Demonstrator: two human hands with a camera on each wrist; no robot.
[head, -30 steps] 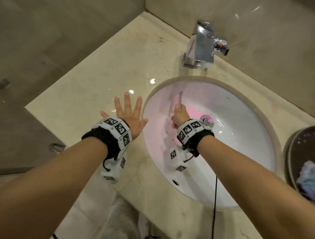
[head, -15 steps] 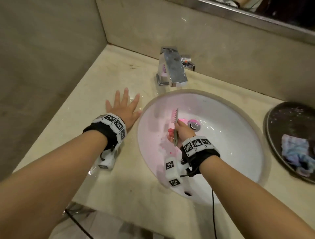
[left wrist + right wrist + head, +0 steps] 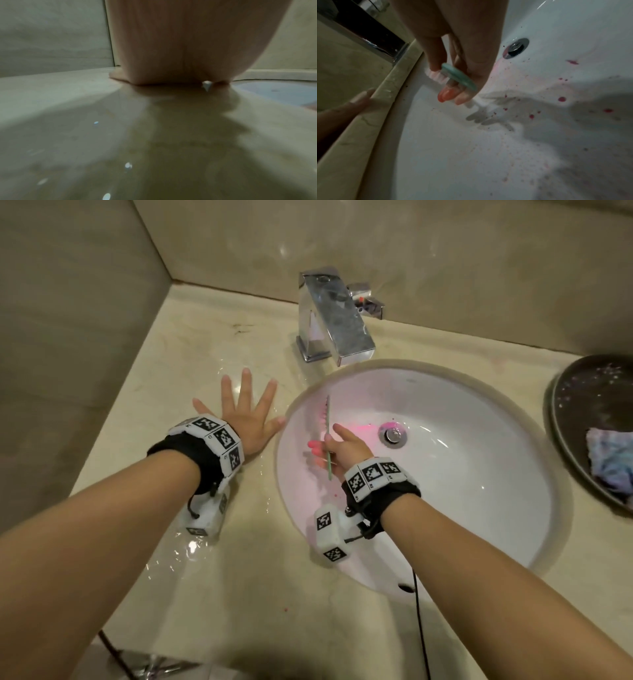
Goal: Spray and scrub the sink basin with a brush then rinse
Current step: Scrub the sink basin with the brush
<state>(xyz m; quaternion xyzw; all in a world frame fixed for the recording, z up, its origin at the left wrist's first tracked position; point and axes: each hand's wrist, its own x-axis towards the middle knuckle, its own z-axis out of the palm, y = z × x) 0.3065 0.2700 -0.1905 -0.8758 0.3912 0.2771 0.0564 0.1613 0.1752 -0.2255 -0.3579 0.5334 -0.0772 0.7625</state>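
The white oval sink basin (image 3: 479, 474) is set into a beige stone counter (image 3: 205, 594). Pink stain and red specks (image 3: 562, 99) cover its left slope. My right hand (image 3: 337, 448) grips a thin green-backed brush (image 3: 328, 436) with pale bristles (image 3: 435, 75), bristles facing the left wall of the basin. My left hand (image 3: 245, 414) lies flat with fingers spread on the wet counter beside the basin rim. In the left wrist view the palm (image 3: 180, 47) presses on the counter. The chrome drain (image 3: 393, 434) sits just right of my right hand.
A square chrome faucet (image 3: 334, 318) stands behind the basin. A dark round tray (image 3: 589, 412) with a bluish cloth (image 3: 609, 460) sits at the right edge. Walls close the back and left. A black cable (image 3: 419, 621) hangs from my right wrist.
The brush has slid a little down the basin's left slope. My left hand stays flat on the counter. The head view has lifted and shifted right.
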